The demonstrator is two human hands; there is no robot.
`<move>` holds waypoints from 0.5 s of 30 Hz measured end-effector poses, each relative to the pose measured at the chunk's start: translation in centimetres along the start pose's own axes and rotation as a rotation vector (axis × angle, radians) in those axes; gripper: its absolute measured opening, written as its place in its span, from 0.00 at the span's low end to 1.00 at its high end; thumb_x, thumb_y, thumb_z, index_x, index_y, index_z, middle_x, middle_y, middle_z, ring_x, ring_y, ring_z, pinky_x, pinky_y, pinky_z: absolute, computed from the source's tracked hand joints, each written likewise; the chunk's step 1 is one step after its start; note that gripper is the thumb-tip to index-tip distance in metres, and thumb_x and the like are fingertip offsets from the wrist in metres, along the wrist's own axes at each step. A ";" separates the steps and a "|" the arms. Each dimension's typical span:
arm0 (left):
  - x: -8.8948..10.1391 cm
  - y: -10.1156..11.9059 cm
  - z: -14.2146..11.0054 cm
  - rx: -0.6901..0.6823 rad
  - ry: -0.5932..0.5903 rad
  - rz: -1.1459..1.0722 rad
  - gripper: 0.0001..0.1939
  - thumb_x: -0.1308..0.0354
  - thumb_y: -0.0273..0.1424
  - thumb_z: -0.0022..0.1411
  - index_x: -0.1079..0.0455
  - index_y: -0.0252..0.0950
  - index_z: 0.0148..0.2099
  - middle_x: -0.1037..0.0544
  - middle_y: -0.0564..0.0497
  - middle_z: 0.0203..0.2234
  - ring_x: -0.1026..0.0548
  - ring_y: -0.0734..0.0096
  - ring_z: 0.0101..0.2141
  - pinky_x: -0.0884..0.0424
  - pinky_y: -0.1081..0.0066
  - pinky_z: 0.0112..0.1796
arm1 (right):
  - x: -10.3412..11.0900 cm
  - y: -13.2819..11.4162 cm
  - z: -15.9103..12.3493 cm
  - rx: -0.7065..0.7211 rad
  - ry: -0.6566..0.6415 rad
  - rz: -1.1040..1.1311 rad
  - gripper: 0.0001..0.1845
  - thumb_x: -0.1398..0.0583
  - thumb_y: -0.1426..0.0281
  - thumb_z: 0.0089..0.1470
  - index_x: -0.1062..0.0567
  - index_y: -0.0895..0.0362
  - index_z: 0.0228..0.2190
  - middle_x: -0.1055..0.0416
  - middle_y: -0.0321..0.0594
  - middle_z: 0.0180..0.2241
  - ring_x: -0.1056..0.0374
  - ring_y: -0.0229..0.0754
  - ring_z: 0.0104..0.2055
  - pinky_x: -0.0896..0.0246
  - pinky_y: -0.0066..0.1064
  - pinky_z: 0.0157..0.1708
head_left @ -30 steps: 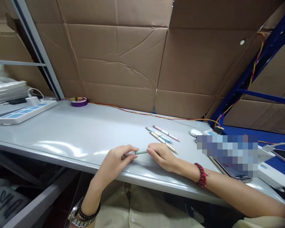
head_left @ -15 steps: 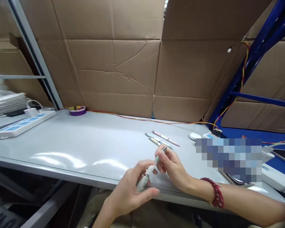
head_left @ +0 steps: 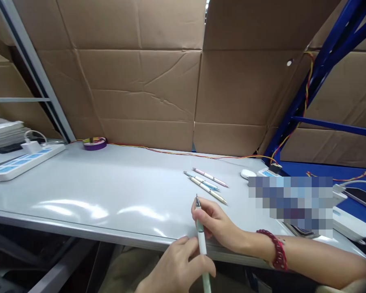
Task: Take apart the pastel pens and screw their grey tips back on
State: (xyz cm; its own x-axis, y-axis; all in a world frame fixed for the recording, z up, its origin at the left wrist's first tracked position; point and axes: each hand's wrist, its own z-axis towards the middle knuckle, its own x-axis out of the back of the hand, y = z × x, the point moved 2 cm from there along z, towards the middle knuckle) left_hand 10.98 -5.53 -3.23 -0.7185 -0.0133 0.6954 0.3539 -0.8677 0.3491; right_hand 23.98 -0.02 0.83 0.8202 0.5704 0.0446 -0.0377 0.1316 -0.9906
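Observation:
A pale green and white pen (head_left: 201,240) stands nearly upright near the table's front edge, tip up. My left hand (head_left: 177,270) grips its lower part at the bottom of the view. My right hand (head_left: 216,223), with a red bracelet on the wrist, pinches the pen's upper part just below the tip. Three more pens lie side by side on the grey table (head_left: 110,183) just beyond my right hand: a pink one (head_left: 210,177), a blue one (head_left: 201,180) and a yellowish one (head_left: 208,190).
A white power strip (head_left: 18,162) lies at the far left, a purple tape roll (head_left: 94,143) at the back. A red-yellow wire (head_left: 186,154) runs along the cardboard wall. A white mouse (head_left: 248,174), a phone (head_left: 362,197) and blue shelving (head_left: 308,89) are at the right.
Both hands lifted the pen off the table and drew it toward me. It turned from lying flat to standing tip up, and my left hand slid down to its lower end.

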 end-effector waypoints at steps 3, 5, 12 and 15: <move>0.1 0.1 -0.2 -0.031 0.037 0.024 0.13 0.52 0.43 0.63 0.35 0.39 0.37 0.34 0.51 0.26 0.35 0.71 0.26 0.38 0.74 0.28 | -0.1 0.1 0.0 -0.007 -0.011 -0.007 0.20 0.45 0.52 0.54 0.38 0.57 0.25 0.46 0.28 0.18 0.47 0.29 0.17 0.52 0.20 0.14; 0.1 0.1 -0.2 -0.032 0.040 0.030 0.13 0.53 0.42 0.64 0.36 0.39 0.37 0.34 0.51 0.26 0.35 0.71 0.27 0.37 0.74 0.28 | -0.1 0.0 0.1 -0.007 -0.019 -0.005 0.20 0.45 0.53 0.54 0.38 0.57 0.25 0.45 0.28 0.18 0.47 0.29 0.17 0.51 0.20 0.15; 0.7 0.5 0.1 0.012 -0.042 0.015 0.10 0.49 0.41 0.62 0.38 0.39 0.38 0.31 0.51 0.29 0.32 0.71 0.29 0.34 0.73 0.31 | -0.1 -0.3 0.1 0.009 0.006 -0.009 0.20 0.44 0.53 0.53 0.38 0.57 0.24 0.45 0.29 0.19 0.47 0.29 0.18 0.50 0.21 0.16; 1.7 0.9 0.4 0.060 -0.123 -0.001 0.14 0.44 0.41 0.58 0.39 0.41 0.43 0.29 0.49 0.35 0.29 0.70 0.33 0.31 0.73 0.34 | 0.0 -0.2 0.1 -0.011 0.084 -0.016 0.19 0.44 0.53 0.54 0.36 0.57 0.25 0.45 0.29 0.20 0.47 0.30 0.18 0.50 0.22 0.17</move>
State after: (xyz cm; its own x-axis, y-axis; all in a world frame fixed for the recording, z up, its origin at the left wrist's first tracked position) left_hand 10.33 -6.16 -1.43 -0.6411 0.0523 0.7657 0.3906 -0.8366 0.3841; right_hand 23.90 0.08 1.01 0.8659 0.4978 0.0500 -0.0179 0.1308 -0.9913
